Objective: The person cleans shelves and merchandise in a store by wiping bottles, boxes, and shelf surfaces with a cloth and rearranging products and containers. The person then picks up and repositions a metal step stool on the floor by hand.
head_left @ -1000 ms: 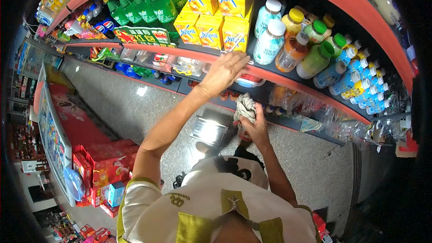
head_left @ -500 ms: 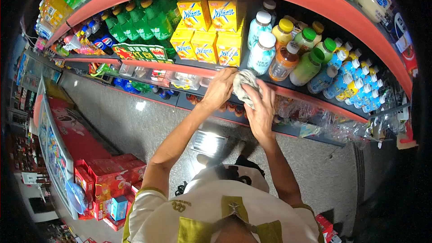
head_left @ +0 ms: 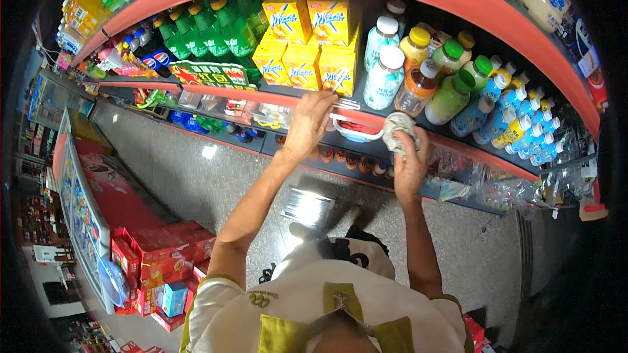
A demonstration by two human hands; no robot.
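Observation:
My left hand [head_left: 309, 125] rests against the red front edge of the shelf [head_left: 261, 97], below the yellow drink boxes [head_left: 302, 67]. Its fingers reach up over the edge, with nothing visible in them. My right hand [head_left: 412, 162] is closed on a crumpled grey-white cloth [head_left: 397, 132], which lies against the shelf edge below the bottles. A bottle with a white cap [head_left: 383, 82] and an orange-brown bottle [head_left: 415, 89] stand just above the cloth. Between my hands, a white-rimmed container [head_left: 356, 132] shows under the edge.
Green bottles [head_left: 232, 29] stand on the shelf at the left, small blue bottles [head_left: 517, 117] at the right. Plastic-wrapped goods [head_left: 504, 180] hang over a lower shelf. Red boxes [head_left: 163, 255] are stacked beside a glass-topped case [head_left: 85, 202] at the lower left.
My right hand first rose to the shelf edge with the cloth, close to my left hand, then slid right along it. My left hand has moved slightly left.

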